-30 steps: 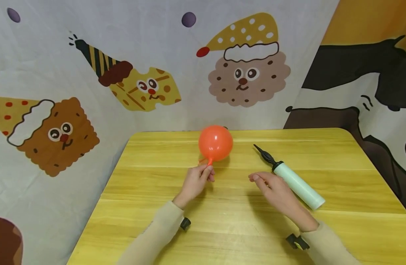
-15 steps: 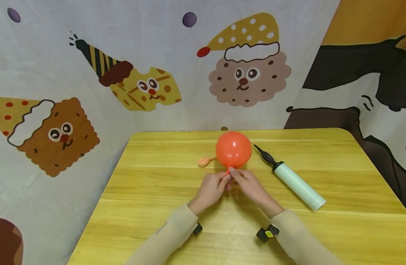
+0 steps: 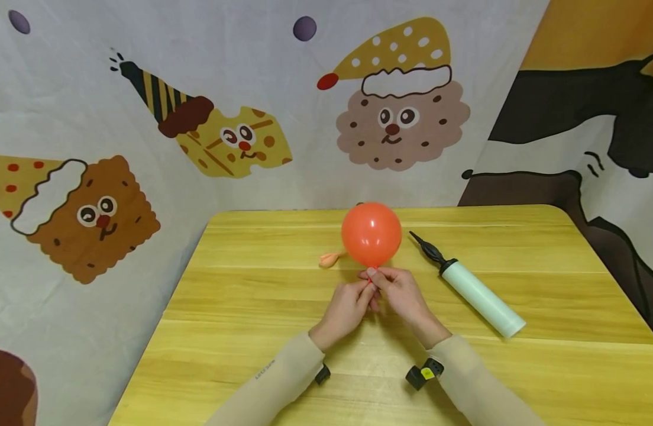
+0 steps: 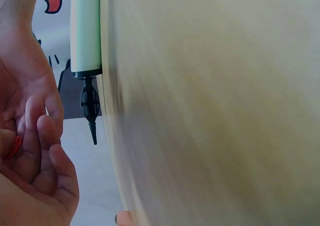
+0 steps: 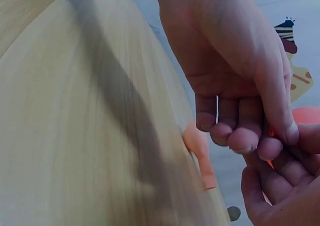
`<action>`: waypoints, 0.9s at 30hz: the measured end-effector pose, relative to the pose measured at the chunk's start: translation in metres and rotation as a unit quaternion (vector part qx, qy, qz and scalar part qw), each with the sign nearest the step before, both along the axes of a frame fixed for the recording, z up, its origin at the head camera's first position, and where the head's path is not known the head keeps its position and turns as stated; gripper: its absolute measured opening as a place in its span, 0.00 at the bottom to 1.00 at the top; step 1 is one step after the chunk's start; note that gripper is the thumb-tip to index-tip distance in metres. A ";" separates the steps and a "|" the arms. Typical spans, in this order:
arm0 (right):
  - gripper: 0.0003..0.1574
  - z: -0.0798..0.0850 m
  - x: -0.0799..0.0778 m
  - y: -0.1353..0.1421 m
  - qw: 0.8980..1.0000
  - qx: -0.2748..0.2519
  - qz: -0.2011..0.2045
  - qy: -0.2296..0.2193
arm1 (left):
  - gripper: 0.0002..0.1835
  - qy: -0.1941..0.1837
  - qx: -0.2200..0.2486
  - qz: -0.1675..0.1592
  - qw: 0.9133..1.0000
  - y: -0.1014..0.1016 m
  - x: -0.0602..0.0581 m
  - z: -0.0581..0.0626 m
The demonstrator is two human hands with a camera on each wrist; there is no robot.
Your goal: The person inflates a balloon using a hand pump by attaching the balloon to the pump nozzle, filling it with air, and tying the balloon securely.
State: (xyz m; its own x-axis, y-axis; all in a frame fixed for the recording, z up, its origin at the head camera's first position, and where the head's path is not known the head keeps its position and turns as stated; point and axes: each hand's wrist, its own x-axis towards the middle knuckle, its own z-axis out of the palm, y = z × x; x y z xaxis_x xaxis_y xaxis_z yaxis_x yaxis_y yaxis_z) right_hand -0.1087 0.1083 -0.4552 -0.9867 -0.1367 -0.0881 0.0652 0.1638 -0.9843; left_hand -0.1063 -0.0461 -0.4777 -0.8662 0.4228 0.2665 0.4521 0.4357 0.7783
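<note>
A round, inflated red-orange balloon point(image 3: 371, 234) stands above both hands in the head view, its neck at the fingertips. My left hand point(image 3: 345, 307) pinches the neck's end between thumb and forefinger. Close against it, my right hand point(image 3: 406, 296) pinches the neck just under the round part. A bit of red rubber point(image 4: 16, 145) shows between the fingers in the left wrist view; the rest of the neck is hidden by them. Behind the left hand lies a limp, uninflated peach balloon point(image 3: 329, 260), also visible as a peach balloon point(image 5: 197, 151) in the right wrist view.
To the right of the hands, a pale green balloon pump point(image 3: 483, 299) with a black nozzle point(image 3: 429, 249) lies slantwise on the wooden table point(image 3: 241, 284). A cloth printed with cartoon characters point(image 3: 284, 195) hangs behind the table's far edge.
My right hand came in from the right and took hold of the balloon's neck beside my left. The left hand moved right with the balloon, uncovering the peach balloon; lately the red balloon rose slightly.
</note>
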 end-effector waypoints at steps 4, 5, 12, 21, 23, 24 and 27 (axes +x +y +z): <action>0.19 -0.003 -0.003 0.005 1.000 0.011 0.005 0.011 | 0.17 -0.037 0.004 -0.026 0.999 -0.001 0.002 0.001; 0.19 -0.004 -0.004 0.007 0.999 0.026 0.006 0.024 | 0.18 -0.040 -0.007 -0.033 0.999 -0.002 0.002 0.001; 0.17 -0.004 -0.009 0.020 0.976 0.188 0.033 0.108 | 0.12 0.059 -0.065 -0.022 0.996 -0.022 -0.005 0.010; 0.12 0.005 -0.003 0.016 0.910 0.357 0.105 0.184 | 0.16 0.382 -0.174 -0.048 0.907 -0.035 -0.018 0.029; 0.09 0.008 -0.001 0.013 0.895 0.386 0.114 0.195 | 0.20 0.406 -0.234 -0.055 0.882 -0.035 -0.020 0.031; 0.07 0.009 0.001 0.012 0.887 0.401 0.118 0.199 | 0.22 0.409 -0.264 -0.057 0.872 -0.035 -0.020 0.032; 0.07 0.011 0.004 0.008 0.869 0.431 0.128 0.205 | 0.28 0.393 -0.343 -0.064 0.851 -0.035 -0.020 0.033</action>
